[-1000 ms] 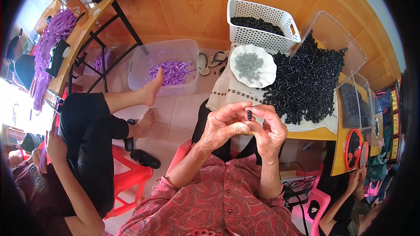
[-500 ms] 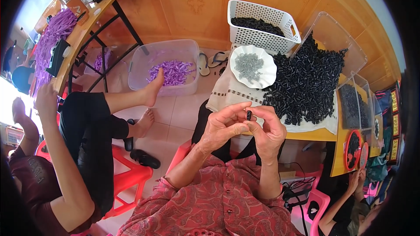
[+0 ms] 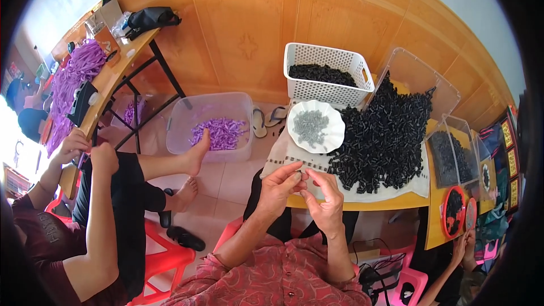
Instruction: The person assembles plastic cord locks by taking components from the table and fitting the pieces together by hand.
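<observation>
My left hand (image 3: 277, 191) and my right hand (image 3: 325, 199) meet fingertip to fingertip over the near edge of the cloth-covered table. The left thumb and forefinger are pinched together; whatever lies between them is too small and hidden to name. Bent fingers of the right hand touch that same spot, its thumb a little lower. Just beyond, a white scalloped plate (image 3: 294, 137) holds a heap of small clear-grey pieces (image 3: 311, 127). To its right spreads a big pile of small black tubular pieces (image 3: 378, 144) on a pale cloth (image 3: 275, 157).
Behind the plate stands a white perforated basket (image 3: 328, 89) of black pieces. Clear boxes (image 3: 447, 153) and a red-rimmed tray (image 3: 453, 211) are at right. On the floor sits a clear bin (image 3: 181, 136) with purple pieces. A co-worker (image 3: 102, 215) sits at left, another person at lower right.
The view has tilted up, so the table sits lower in it. The small black piece seen between my fingertips is now hidden. The left co-worker's hands have come together at the table edge.
</observation>
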